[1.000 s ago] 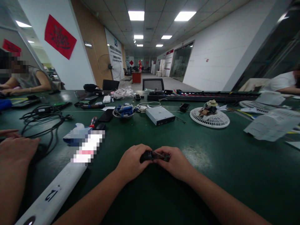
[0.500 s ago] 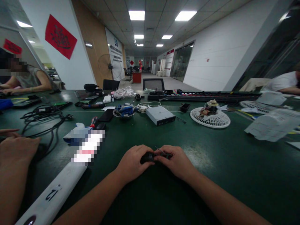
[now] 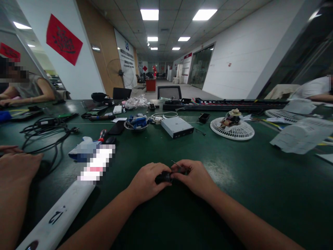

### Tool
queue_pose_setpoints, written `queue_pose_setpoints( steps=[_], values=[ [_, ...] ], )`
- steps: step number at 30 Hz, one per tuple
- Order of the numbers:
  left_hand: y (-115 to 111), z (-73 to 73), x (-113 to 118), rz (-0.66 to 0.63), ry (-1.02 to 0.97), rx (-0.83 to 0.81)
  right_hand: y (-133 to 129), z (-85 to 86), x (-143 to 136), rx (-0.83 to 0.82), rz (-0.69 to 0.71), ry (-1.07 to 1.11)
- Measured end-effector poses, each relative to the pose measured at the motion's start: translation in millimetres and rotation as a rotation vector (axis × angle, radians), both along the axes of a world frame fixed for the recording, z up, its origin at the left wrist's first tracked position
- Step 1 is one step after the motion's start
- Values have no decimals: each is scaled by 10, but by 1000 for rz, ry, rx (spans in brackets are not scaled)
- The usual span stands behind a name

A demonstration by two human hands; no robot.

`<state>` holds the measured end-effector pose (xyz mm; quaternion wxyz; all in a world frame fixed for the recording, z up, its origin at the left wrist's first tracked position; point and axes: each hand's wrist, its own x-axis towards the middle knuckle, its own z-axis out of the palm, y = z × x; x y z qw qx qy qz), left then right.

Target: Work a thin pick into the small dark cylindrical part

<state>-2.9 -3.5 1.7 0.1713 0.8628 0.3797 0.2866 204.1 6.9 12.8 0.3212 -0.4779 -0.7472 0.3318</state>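
Observation:
My left hand (image 3: 147,182) is closed around a small black cylindrical part (image 3: 163,177), just above the green table. Right beside it, my right hand (image 3: 195,176) has its fingertips pinched at the part's right end. A thin metal rod (image 3: 175,163) sticks out up and left from between my right fingers; the rest of it is hidden in the hand, so its kind is unclear. Whatever the right thumb and forefinger pinch at the part's end is too small to make out.
A long white device (image 3: 62,208) lies left of my left forearm, with another person's hand (image 3: 20,166) beyond. Ahead are a grey disc drive (image 3: 177,127), a metal bowl (image 3: 136,128) with blue items, and a white fan grille (image 3: 232,133). Black cables (image 3: 52,133) lie left.
My right fingers have shifted slightly at the end of the black part, and more of that end now shows. The view has tilted a little; the left hand keeps its hold.

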Motion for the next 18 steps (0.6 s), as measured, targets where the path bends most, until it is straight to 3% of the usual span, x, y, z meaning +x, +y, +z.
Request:
queue_pose_setpoints(
  steps=[2, 9, 18],
  values=[
    [2, -16, -9, -13, 16, -3, 8, -9, 4, -65, -32, -12],
    [14, -56, -25, -49, 12, -1, 82, -101, 33, -306, 48, 111],
    [0, -38, -17, -93, -24, 28, 30, -45, -2, -227, 82, 79]
  ],
)
